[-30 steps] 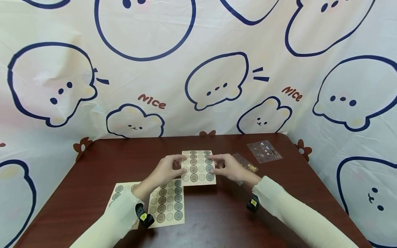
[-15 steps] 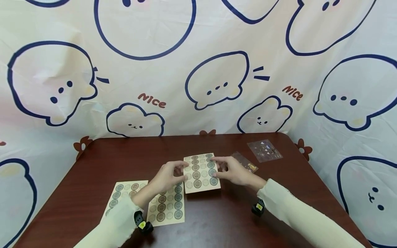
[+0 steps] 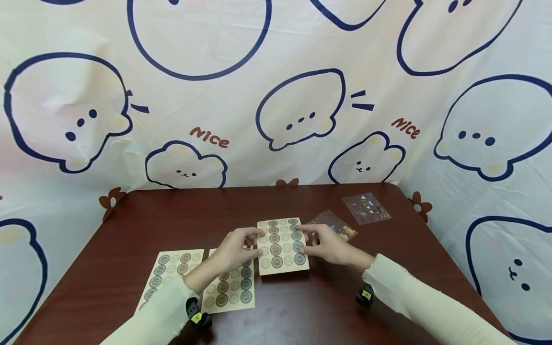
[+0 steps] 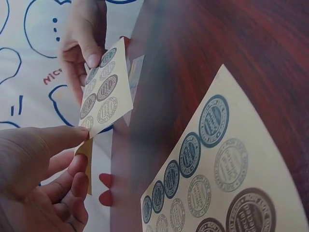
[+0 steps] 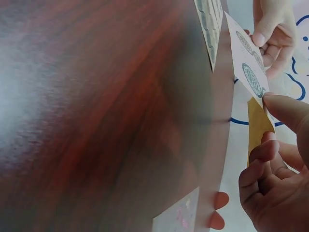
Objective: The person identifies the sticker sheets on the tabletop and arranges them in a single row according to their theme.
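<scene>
1. Sticker sheet (image 3: 282, 245) just dropped lower in the head view, so it's now held over the table (image 3: 327, 306), right beside another sheet (image 3: 233, 287).
2. Left hand (image 3: 235, 249) and right hand (image 3: 326, 245) are both pinching its side edges.

dark wooden table (image 3: 327, 306), cartoon-printed cloth (image 3: 241, 110) behind, two clear packets (image 3: 367, 209) far right

2 cream sleeves (image 3: 153, 309); 2 black wristbands (image 3: 192, 307), each with 1 yellow patch (image 3: 196, 318).
</scene>
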Available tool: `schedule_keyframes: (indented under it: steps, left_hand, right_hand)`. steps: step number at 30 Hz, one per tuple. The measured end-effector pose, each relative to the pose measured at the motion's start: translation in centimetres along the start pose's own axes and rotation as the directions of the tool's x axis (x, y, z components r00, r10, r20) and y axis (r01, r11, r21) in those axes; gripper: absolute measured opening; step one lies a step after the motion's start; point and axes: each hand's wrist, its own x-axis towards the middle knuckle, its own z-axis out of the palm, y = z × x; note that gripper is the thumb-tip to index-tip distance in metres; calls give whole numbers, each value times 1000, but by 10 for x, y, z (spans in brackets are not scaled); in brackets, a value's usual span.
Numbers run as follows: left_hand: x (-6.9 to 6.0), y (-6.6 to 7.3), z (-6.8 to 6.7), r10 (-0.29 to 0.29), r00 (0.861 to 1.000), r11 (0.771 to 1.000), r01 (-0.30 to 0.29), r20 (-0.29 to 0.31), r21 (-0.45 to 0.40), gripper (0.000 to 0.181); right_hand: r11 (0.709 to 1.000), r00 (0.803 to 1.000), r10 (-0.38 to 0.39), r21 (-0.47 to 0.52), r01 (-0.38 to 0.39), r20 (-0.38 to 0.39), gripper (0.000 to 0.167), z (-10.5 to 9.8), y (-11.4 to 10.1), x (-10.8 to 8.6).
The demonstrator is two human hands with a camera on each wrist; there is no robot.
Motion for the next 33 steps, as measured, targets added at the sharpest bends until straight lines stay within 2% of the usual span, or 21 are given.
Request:
schedule_keyframes:
  steps: [7,13,26,33]
  left_hand:
    - [-5,4,6,-33,999,999,33,27,-2,36]
    - [-9,5,13,-11,999,1000,11,35,-7,35]
    - [-16,-2,25,-27,999,999,28,45,-17,37]
    - [-20,-2,30,-37,998,999,38,60,-22,38]
  right_hand:
    - [1000,1000,-4,-15,4,1,60,4,4,-8]
    - [1000,1000,19,-24,-19,5,61,8,9,-16]
    - [1000,999,-6,27,5,38,60,19,21,-23]
    - [1000,998,17,24,-18,55,60,21,23,-27]
